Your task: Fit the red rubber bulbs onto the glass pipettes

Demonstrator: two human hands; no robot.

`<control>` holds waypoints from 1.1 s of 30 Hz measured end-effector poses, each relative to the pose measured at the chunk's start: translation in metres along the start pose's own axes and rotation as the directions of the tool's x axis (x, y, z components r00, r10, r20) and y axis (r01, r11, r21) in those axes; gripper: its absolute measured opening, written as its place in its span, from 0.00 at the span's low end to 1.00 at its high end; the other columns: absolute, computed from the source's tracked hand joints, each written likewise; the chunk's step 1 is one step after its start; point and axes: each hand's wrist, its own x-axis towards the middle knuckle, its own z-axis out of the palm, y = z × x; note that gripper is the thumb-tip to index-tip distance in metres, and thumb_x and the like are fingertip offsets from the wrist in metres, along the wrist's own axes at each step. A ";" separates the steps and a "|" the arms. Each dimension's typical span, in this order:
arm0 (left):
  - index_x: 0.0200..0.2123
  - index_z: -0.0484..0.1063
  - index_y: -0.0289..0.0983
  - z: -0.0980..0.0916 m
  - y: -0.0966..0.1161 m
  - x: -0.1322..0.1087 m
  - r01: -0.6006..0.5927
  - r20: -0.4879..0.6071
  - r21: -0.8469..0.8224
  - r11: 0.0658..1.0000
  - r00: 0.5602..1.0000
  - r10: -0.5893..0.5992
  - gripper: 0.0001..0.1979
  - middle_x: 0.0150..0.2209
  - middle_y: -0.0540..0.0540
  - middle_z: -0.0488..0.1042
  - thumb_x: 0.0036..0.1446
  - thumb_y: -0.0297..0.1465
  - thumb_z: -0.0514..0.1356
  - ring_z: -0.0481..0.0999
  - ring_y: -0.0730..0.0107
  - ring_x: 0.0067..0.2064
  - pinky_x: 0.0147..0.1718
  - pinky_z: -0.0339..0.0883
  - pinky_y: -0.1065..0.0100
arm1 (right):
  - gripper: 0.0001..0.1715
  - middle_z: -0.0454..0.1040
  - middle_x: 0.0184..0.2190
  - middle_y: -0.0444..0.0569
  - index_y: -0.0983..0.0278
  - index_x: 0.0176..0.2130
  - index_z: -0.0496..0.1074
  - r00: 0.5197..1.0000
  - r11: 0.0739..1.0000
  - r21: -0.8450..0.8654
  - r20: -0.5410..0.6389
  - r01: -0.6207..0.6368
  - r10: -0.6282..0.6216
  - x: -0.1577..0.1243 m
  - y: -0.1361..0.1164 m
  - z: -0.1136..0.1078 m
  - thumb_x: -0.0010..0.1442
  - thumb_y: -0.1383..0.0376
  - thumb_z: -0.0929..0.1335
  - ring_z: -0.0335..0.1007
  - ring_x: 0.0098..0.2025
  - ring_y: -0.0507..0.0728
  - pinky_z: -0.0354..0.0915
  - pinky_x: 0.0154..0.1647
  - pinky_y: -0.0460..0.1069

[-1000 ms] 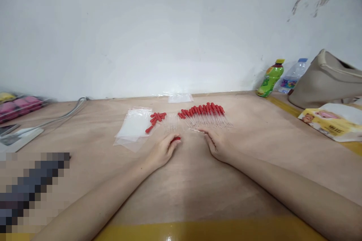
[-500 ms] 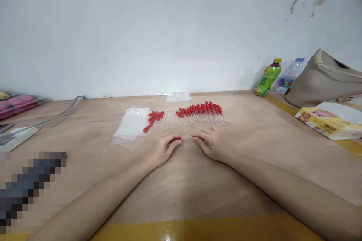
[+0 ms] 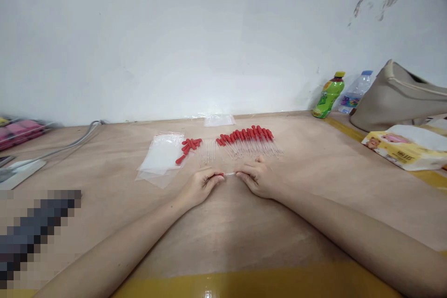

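Observation:
My left hand [image 3: 199, 187] is closed in a pinch on a red rubber bulb [image 3: 221, 175], most of it hidden by the fingers. From it a thin clear glass tube [image 3: 229, 174] runs across to my right hand [image 3: 259, 180], whose thumb and fingers pinch the other end. Together bulb and tube look like a dropper, held level just above or on the table. Beyond my right hand lies a row of red-bulbed droppers [image 3: 249, 136]. Loose glass tubes [image 3: 208, 151] lie to the left of that row, beside a small heap of red bulbs [image 3: 190, 144].
Clear plastic bags [image 3: 159, 156] lie left of the bulbs; another bag [image 3: 219, 120] is by the wall. A green bottle [image 3: 328, 96], a clear bottle [image 3: 356, 93], a beige bag [image 3: 394, 98] and a tissue pack [image 3: 405, 149] stand right. A grey cable [image 3: 75, 142] crosses the left side.
Less of the red bulb shows between my left fingers now. Both hands keep hold of the dropper and sit slightly lower in view. The whole view has shifted a little.

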 end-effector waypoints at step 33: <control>0.34 0.72 0.31 0.001 0.002 0.003 0.248 0.160 -0.353 0.902 0.966 -0.203 0.13 0.23 0.48 0.72 0.51 0.35 0.58 0.71 0.76 0.24 0.27 0.69 0.73 | 0.14 0.71 0.22 0.43 0.62 0.33 0.73 0.994 0.987 -0.158 -0.092 0.035 -0.050 -0.002 -0.001 0.002 0.60 0.63 0.60 0.56 0.22 0.47 0.43 0.33 0.49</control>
